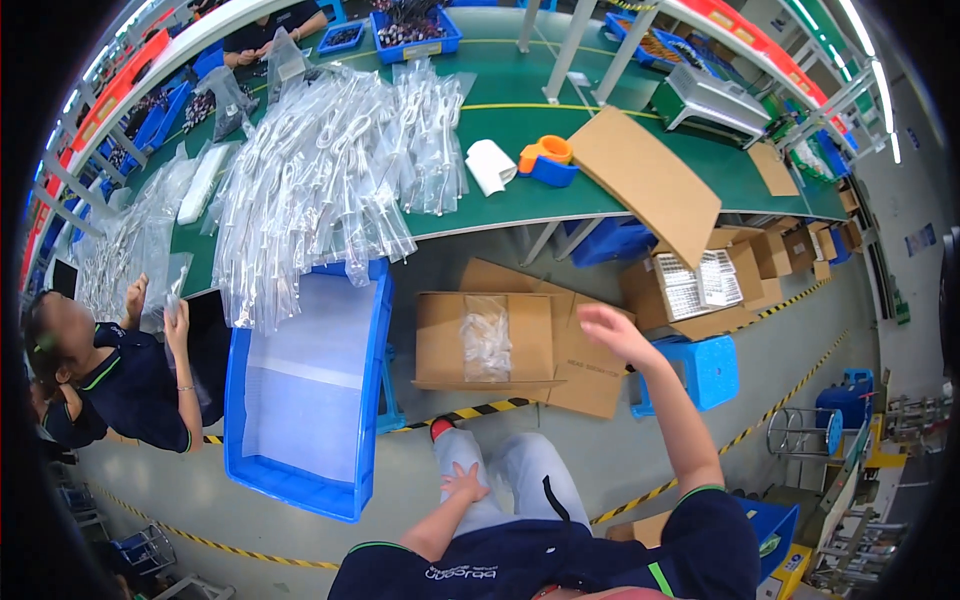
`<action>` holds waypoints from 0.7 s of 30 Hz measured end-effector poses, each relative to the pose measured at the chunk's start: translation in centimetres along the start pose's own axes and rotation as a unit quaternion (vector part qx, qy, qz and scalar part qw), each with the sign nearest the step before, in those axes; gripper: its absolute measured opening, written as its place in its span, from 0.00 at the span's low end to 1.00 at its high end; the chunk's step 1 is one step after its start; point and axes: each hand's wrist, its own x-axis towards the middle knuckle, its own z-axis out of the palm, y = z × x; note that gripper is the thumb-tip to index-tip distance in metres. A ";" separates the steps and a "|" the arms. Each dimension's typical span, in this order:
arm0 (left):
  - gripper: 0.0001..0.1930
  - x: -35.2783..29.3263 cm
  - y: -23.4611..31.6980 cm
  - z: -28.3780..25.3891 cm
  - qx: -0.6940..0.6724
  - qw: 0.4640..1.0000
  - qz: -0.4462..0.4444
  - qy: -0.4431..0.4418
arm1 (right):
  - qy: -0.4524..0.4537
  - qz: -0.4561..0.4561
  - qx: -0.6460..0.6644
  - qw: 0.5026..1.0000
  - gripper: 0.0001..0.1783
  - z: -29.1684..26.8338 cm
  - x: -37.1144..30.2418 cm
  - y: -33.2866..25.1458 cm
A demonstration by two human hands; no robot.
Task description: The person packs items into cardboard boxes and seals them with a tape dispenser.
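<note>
My left hand (465, 483) lies on my left thigh with its fingers spread, holding nothing. My right hand (612, 332) reaches forward above a loose brown cardboard sheet (592, 388), its fingers stretched out and nothing in them. Between and ahead of my hands stands an open cardboard carton (435, 345), with a bundle of clear plastic bags (487, 340) showing in its middle. What lies under the bundle is hidden. Close to my right forearm is a blue stool (710, 375).
A blue tray (300, 420) stands to my left. Many bagged white cables (320, 170) cover the green workbench (530, 215), some hanging over its edge. An orange tape dispenser (547, 152) and a cardboard sheet (650, 170) lie there too. A co-worker (130, 385) sits at far left.
</note>
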 end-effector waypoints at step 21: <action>0.21 21.4 9.5 -6.6 -0.308 0.868 0.337 0.198 | 0.519 -0.446 -0.522 0.509 0.29 -11.1 40.1 1.4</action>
